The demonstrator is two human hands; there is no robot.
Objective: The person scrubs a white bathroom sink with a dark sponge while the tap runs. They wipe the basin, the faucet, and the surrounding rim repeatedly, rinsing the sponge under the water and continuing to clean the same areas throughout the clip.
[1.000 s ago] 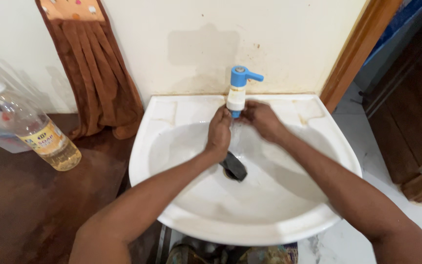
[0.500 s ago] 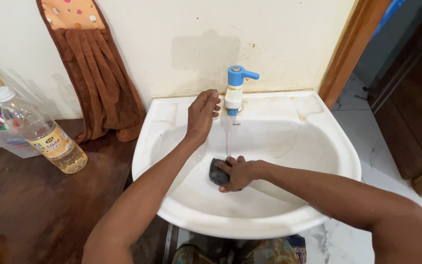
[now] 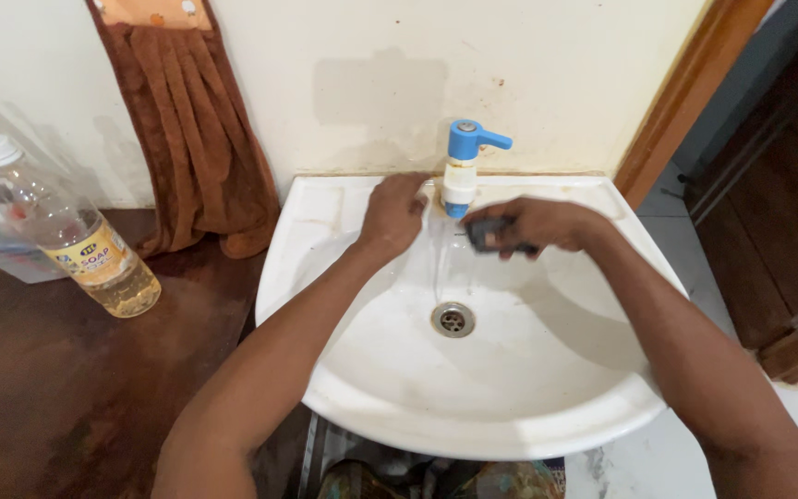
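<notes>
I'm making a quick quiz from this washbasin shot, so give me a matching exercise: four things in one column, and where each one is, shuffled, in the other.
Things:
1. dark scrub pad
2. clear bottle
3. brown towel
4. drain

Places:
A. hanging on the wall
B. bottom of the white basin
C. in the right hand, beside the blue tap
D. on the dark wooden counter

Pairs: 1-C, 2-D, 3-A, 4-B

Glossy white ceramic sink (image 3: 547, 407), plastic tap (image 3: 465, 166), metal drain (image 3: 453, 320)
</notes>
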